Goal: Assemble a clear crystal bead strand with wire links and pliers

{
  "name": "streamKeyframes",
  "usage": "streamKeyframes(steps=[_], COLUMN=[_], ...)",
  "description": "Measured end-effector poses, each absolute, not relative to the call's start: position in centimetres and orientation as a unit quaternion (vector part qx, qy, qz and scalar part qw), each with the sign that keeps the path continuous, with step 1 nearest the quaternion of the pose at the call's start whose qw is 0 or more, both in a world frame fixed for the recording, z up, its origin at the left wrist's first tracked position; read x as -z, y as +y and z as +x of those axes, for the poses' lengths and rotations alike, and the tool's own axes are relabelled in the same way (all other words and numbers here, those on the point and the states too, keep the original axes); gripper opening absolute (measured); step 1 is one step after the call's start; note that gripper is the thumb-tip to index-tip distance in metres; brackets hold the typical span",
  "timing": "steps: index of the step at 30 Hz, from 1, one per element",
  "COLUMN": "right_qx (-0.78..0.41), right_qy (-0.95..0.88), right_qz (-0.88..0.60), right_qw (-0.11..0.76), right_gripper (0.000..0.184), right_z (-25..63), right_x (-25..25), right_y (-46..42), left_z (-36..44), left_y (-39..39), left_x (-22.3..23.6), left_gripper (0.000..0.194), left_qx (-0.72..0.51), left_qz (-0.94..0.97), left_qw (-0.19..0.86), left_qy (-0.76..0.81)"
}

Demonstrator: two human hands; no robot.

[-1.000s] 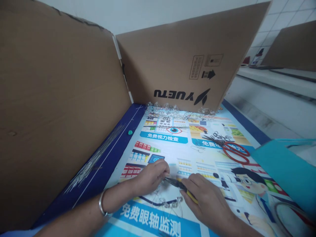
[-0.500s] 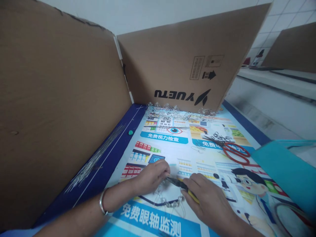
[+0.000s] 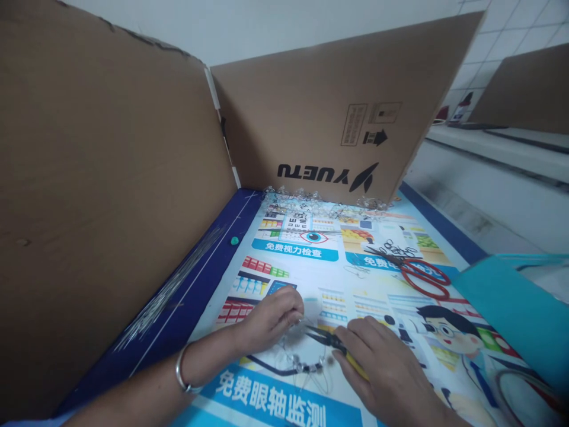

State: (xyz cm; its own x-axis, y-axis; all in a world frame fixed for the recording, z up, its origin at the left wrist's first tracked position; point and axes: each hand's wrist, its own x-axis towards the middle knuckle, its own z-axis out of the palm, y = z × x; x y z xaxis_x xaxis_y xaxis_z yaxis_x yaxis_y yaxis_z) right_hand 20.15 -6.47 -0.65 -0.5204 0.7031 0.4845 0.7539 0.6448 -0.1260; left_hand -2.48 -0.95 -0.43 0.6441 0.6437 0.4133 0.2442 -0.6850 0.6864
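Observation:
My left hand (image 3: 273, 320), with a silver bangle at the wrist, is closed in a pinch near the middle of the printed sheet. A thin wire strand with clear beads (image 3: 306, 367) curves below its fingertips. The exact piece between the fingers is too small to make out well. My right hand (image 3: 377, 362) wraps round the yellow handles of dark needle-nose pliers (image 3: 326, 338). The plier jaws point left, slightly parted, just to the right of my left fingertips and apart from them.
Red-handled scissors (image 3: 424, 277) lie at the right beside small dark loops (image 3: 393, 248). Clear beaded pieces (image 3: 306, 204) line the foot of the back cardboard panel (image 3: 320, 112). Thin wires (image 3: 173, 284) lie along the left panel, near a green lump (image 3: 235, 241). A teal folder (image 3: 511, 296) is at right.
The pliers have drawn back a little to the right from my left fingertips, and their jaws have parted. My left hand has stayed nearly in place, still pinching.

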Motion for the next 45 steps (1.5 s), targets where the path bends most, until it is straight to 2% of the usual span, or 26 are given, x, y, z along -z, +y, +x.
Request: streamKeyframes(steps=[11, 19, 31, 34, 38, 41, 45], right_qx=[0.132, 0.117, 0.1, 0.068, 0.009, -0.003, -0.046], right_qy=[-0.855, -0.857, -0.866, -0.864, -0.852, -0.831, -0.818], right_qz=[-0.434, -0.442, -0.445, -0.454, -0.473, -0.493, -0.509], right_qw=[0.25, 0.238, 0.207, 0.205, 0.224, 0.257, 0.264], right_gripper=[0.018, 0.019, 0.011, 0.011, 0.015, 0.019, 0.022], right_z=[19.2, 19.1, 19.2, 19.4, 20.5, 21.2, 21.2], right_x=[0.9, 1.2, 1.1, 1.0, 1.5, 2.2, 2.7], right_y=[-7.1, -6.9, -6.8, -6.8, -6.3, -5.8, -5.3], left_z=[-2.2, -2.1, -1.8, -1.7, -1.6, -1.4, -1.1], left_y=[-1.4, -1.4, -1.7, -1.7, -1.3, -1.1, -1.2], left_x=[0.3, 0.6, 0.7, 0.8, 1.1, 1.3, 1.5], left_gripper=[0.02, 0.017, 0.013, 0.013, 0.014, 0.016, 0.016], left_qx=[-0.355, -0.366, -0.341, -0.327, -0.341, -0.358, -0.361], left_qz=[0.853, 0.852, 0.862, 0.855, 0.796, 0.734, 0.712], left_qw=[0.283, 0.282, 0.271, 0.268, 0.246, 0.271, 0.316], left_qy=[0.256, 0.246, 0.26, 0.3, 0.436, 0.509, 0.513])
